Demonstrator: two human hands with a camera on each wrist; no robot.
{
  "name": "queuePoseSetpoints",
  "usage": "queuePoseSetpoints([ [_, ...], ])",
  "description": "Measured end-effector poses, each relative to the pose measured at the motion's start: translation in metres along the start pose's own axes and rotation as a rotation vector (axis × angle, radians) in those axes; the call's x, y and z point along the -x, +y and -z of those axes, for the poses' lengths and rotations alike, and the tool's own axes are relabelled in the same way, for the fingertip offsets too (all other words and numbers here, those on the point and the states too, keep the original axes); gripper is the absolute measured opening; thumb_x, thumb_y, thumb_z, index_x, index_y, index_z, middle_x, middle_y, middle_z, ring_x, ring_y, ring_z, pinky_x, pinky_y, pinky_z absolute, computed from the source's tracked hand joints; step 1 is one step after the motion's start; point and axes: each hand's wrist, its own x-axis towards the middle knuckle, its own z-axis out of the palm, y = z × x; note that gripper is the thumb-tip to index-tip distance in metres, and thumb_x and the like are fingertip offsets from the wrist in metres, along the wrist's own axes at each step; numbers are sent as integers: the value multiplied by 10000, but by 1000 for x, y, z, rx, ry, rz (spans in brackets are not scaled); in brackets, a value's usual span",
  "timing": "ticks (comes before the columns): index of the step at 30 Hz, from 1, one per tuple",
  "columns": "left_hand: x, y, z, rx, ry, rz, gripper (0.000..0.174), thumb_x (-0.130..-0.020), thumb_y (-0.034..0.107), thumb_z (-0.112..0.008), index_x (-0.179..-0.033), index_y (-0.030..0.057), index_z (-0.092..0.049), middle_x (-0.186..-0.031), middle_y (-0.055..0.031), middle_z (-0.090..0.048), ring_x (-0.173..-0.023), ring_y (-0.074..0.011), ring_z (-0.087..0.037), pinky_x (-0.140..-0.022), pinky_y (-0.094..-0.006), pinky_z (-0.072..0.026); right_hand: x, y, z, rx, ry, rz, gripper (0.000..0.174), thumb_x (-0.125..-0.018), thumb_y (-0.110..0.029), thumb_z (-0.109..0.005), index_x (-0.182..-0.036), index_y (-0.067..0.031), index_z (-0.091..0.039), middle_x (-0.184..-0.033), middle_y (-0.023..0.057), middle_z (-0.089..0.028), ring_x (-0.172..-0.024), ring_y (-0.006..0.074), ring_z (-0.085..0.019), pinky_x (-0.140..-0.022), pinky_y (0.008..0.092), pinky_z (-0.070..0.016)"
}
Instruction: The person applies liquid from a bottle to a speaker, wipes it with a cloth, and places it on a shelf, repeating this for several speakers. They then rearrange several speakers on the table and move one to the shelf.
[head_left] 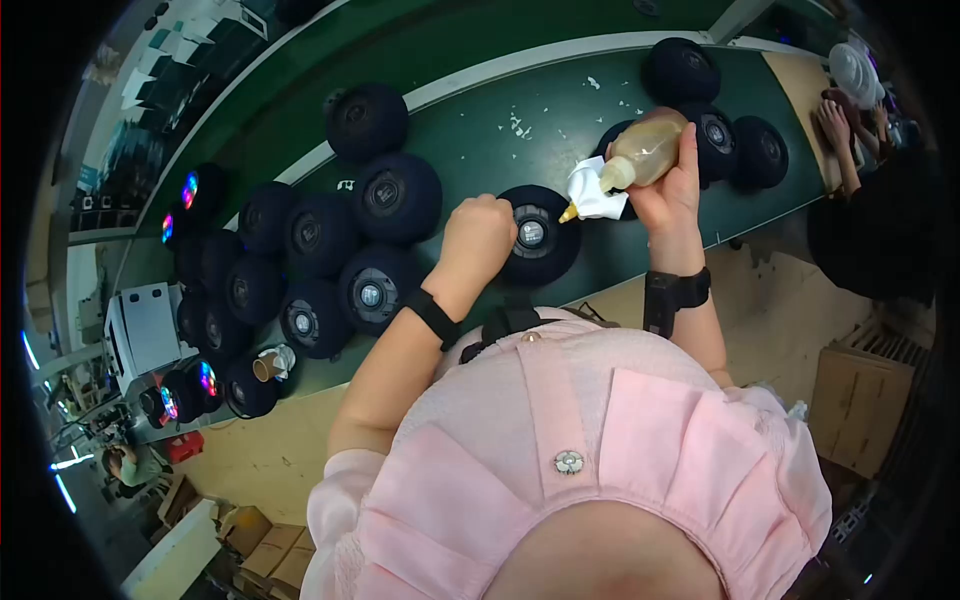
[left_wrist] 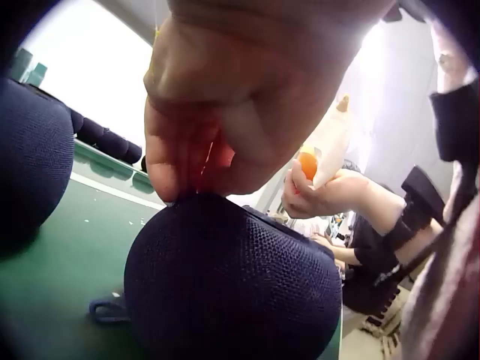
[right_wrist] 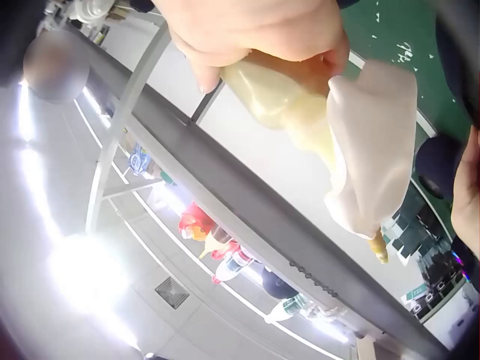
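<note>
My left hand [head_left: 479,234] has its fingers curled at the left side of a round, navy, fabric-covered speaker [head_left: 558,262]. In the left wrist view, thumb and fingertips come together on top of that speaker [left_wrist: 232,277]; the contact spot is partly hidden by the fingers. My right hand [head_left: 672,200] grips a translucent squeeze bottle [head_left: 650,148] of yellowish liquid, held tilted above the bench. White tissue [head_left: 590,190] surrounds the bottle's neck, and its narrow yellow nozzle [head_left: 569,213] points down toward the speaker's right edge.
Several similar speakers [head_left: 318,232] crowd the green bench [head_left: 470,120] on the left, some with coloured lights. More speakers [head_left: 760,152] stand at the right, one behind the bottle. A paper roll [head_left: 268,367] lies near the bench's front left. Another person [head_left: 870,230] works at the far right.
</note>
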Motion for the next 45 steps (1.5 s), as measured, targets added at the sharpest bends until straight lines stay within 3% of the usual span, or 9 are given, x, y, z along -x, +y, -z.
queuePoseSetpoints([
  [2,-1,2,2,-8,40,30,281,-692,51,-590,-967,24,-542,-692,-141,-598,-650,-294,-593,-612,-391,-478,-5,4,2,61,-70,41,467,-824,-406,-611,-1163,-126,-456,-1100,68,-523,-1018,244,-516,-874,430,-441],
  [6,-9,0,3,-9,112,128,235,-679,14,-589,-898,29,-506,-672,-134,-596,-610,-298,-593,-580,-388,-482,-18,18,-3,72,1,153,415,-829,-342,-629,-1124,-85,-491,-1041,60,-551,-980,222,-538,-849,412,-459],
  [8,-11,-5,3,209,160,263,224,-670,-11,-588,-853,40,-469,-660,-125,-595,-597,-290,-603,-562,-366,-489,-25,27,-3,142,-13,218,409,-838,-342,-615,-1126,-82,-488,-1044,64,-551,-967,224,-545,-848,408,-463],
  [9,-10,-5,3,209,159,265,224,-670,-11,-588,-853,40,-469,-660,-125,-595,-597,-290,-603,-562,-366,-489,-29,31,0,210,-20,276,403,-848,-343,-602,-1128,-78,-484,-1046,69,-550,-953,226,-551,-848,404,-466],
  [10,-8,-5,5,254,149,285,235,-655,-20,-584,-849,40,-464,-644,-131,-579,-604,-305,-591,-564,-389,-474,-31,34,2,210,-47,314,349,-842,-257,-629,-1097,-56,-502,-1020,49,-562,-916,187,-563,-793,334,-485],
  [15,-5,-4,4,357,147,319,232,-642,-29,-578,-832,36,-462,-616,-133,-562,-608,-322,-582,-565,-407,-463,-30,42,0,391,-105,478,342,-819,-217,-662,-1065,-37,-507,-986,53,-573,-893,159,-562,-798,307,-470],
  [16,-5,-4,4,344,141,328,215,-656,-18,-587,-824,39,-466,-630,-115,-573,-592,-270,-594,-560,-355,-475,-31,44,-1,429,-122,519,347,-808,-203,-676,-1057,-29,-508,-974,56,-577,-886,150,-562,-799,295,-465],
  [17,-4,-4,4,331,133,337,199,-670,-6,-596,-816,43,-471,-644,-97,-585,-576,-219,-605,-556,-303,-488,-32,45,-1,435,-123,515,347,-808,-203,-676,-1057,-29,-508,-974,56,-577,-886,150,-562,-799,295,-465],
  [45,-6,-3,6,339,154,311,207,-659,-5,-606,-818,46,-483,-615,-91,-580,-565,-207,-606,-542,-294,-489,-25,60,-15,659,-182,736,532,-739,-139,-742,-1118,4,-396,-1020,86,-546,-925,147,-544,-828,275,-454],
])
